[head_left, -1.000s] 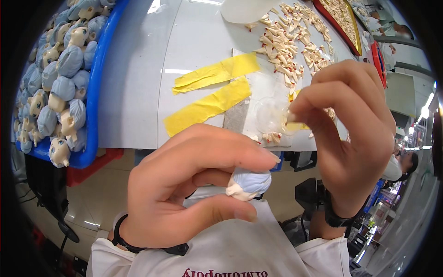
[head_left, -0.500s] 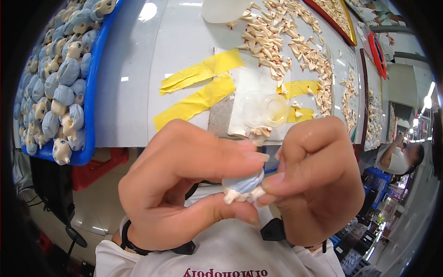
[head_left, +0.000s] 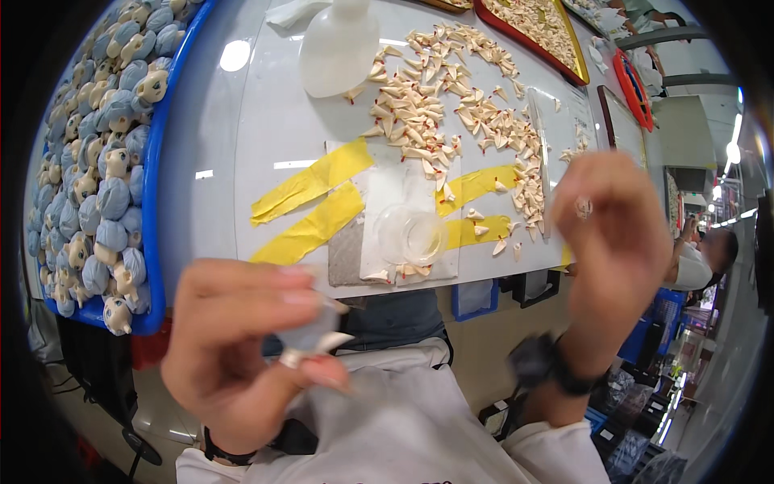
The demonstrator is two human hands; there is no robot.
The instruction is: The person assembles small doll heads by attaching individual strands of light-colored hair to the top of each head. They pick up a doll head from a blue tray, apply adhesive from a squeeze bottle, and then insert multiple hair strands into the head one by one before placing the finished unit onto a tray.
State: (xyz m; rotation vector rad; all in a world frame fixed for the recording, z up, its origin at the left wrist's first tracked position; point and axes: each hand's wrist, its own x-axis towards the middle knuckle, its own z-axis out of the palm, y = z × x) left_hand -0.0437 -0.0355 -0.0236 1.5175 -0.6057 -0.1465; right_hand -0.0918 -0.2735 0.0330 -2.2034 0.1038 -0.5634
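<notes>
My left hand [head_left: 230, 347] pinches a small blue-haired doll head [head_left: 310, 332] between thumb and fingers, over my lap. A pale pointed piece [head_left: 332, 342] sticks out on the head's right side; blur hides finer detail. My right hand [head_left: 613, 222] is apart from it, raised near the right part of the table, its fingers smeared by motion. Whether it holds anything I cannot make out. Loose cream cone-shaped pieces with red tips [head_left: 415, 109] lie spread over the table beyond the hands. A clear round plastic dish [head_left: 423, 239] rests on a white and grey pad [head_left: 347, 260].
At the left stands a blue tray [head_left: 155, 234] heaped with blue-haired doll heads. Yellow tape strips [head_left: 314, 230] flank the pad. A translucent bottle [head_left: 339, 56] stands behind. Far right are a tray of pieces [head_left: 580, 73], a red-orange basket [head_left: 631, 89] and another person [head_left: 701, 262].
My right hand has let go of the doll head and moved up and right. My left hand has moved left and down with the head. The view has shifted too.
</notes>
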